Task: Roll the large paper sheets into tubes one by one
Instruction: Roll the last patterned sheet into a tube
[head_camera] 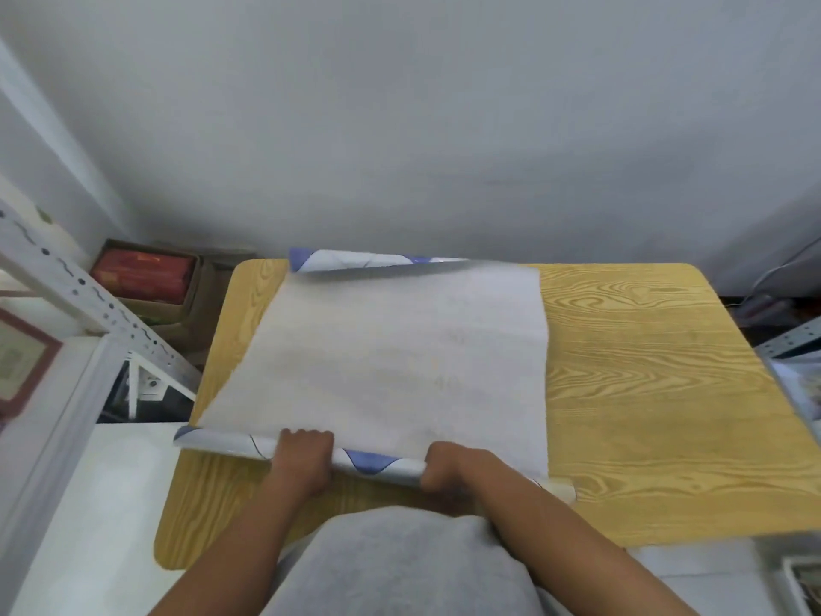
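A large paper sheet [391, 349] lies white side up on the wooden table [644, 371]. Its near edge is rolled into a thin tube [373, 463] with a blue and white print outside. My left hand [300, 460] grips the tube left of its middle, fingers curled over the top. Further right, my right hand [448, 466] grips the same tube. The sheet's far edge [355, 260] curls up at the back of the table and shows the same print. The tube's right end [562, 491] pokes out past my right forearm.
A wall stands right behind the table. A white metal shelf frame [89, 295] and a cardboard box with red packs [142, 273] are at the left. A white surface [97, 504] adjoins the table's left side. More shelving and cables sit at the right edge [791, 340].
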